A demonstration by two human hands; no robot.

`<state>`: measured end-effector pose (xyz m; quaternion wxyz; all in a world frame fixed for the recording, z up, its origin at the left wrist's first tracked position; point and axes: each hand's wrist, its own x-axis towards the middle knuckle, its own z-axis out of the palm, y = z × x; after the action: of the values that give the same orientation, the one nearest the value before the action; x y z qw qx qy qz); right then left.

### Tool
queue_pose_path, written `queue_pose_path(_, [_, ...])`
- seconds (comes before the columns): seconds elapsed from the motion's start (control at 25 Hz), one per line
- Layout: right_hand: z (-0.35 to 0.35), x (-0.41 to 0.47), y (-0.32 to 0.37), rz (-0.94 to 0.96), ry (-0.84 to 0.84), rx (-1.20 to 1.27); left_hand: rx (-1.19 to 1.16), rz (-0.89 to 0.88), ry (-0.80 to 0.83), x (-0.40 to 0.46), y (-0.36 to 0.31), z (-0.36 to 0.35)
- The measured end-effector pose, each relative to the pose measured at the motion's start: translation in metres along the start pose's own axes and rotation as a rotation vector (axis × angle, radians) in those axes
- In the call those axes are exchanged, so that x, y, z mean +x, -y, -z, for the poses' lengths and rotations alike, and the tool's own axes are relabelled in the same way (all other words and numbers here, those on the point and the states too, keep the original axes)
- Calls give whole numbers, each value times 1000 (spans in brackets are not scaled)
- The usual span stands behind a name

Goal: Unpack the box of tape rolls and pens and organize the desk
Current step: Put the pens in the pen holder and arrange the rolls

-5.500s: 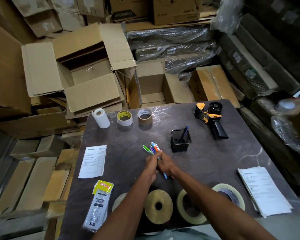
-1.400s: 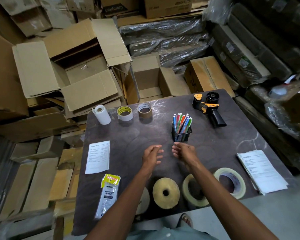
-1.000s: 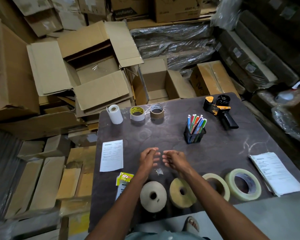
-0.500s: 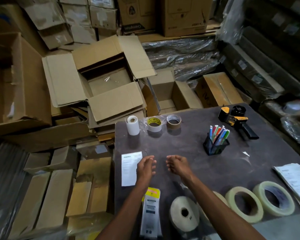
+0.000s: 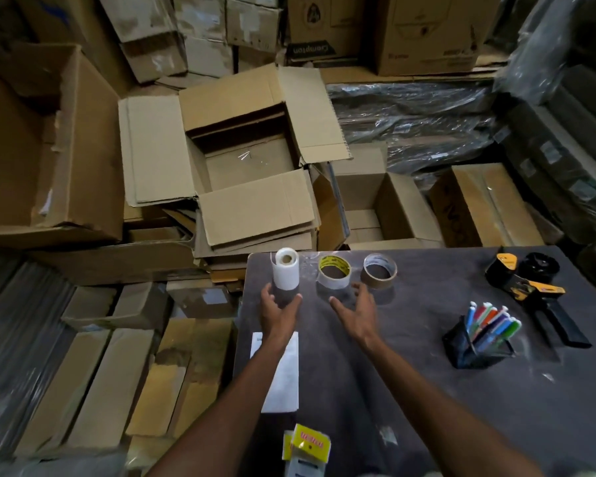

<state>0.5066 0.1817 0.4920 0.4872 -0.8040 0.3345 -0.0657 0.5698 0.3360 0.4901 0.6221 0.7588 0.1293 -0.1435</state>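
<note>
Both hands out over the dark grey tabletop (image 5: 427, 390), centre of frame, holding nothing. Left hand (image 5: 278, 311): fingers spread apart and slightly bent, thumb and fingertips just below the base of the upright white paper roll (image 5: 285, 273); can't tell if they touch it. Right hand (image 5: 355, 313): fingers straight and apart, tips near the clear tape roll with yellow-printed core (image 5: 333, 272) and the brown tape roll (image 5: 380, 270), apart from both. Those three rolls sit in a row along the table's far edge, upper centre, white one leftmost, brown one rightmost. Black mesh pen cup (image 5: 473, 349) right of centre, tilted in this view, full of coloured pens (image 5: 492, 325). Black and yellow tape dispenser gun (image 5: 534, 297) at far right, handle pointing toward the lower right. White printed paper sheet (image 5: 283, 380) lies flat under the left forearm, near the table's left edge. Yellow-headed clear retail packet (image 5: 307, 449) at bottom centre, blurred. Large open brown cardboard box (image 5: 248, 166) sits off the table, upper centre, flaps folded out, interior looks empty apart from a scrap of clear film. Smaller open cardboard box (image 5: 375, 208) to its right, stacked cartons all around.
</note>
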Motion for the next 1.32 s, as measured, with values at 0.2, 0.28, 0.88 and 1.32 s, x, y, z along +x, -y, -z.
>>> queue_pose_path(0.2, [-24, 28, -6, 84, 35, -72, 54, -30, 6, 46, 4, -16])
queue_pose_path(0.28, [-31, 33, -11, 88, 33, -95, 95, -71, -13, 57, 8, -20])
queue_pose_path(0.88, [-36, 75, -15, 75, 36, -193, 172, -124, -41, 97, 10, -22])
queue_pose_path(1.32, [-37, 84, -8, 12, 30, -255, 205, -154, -71, 110, 11, -28])
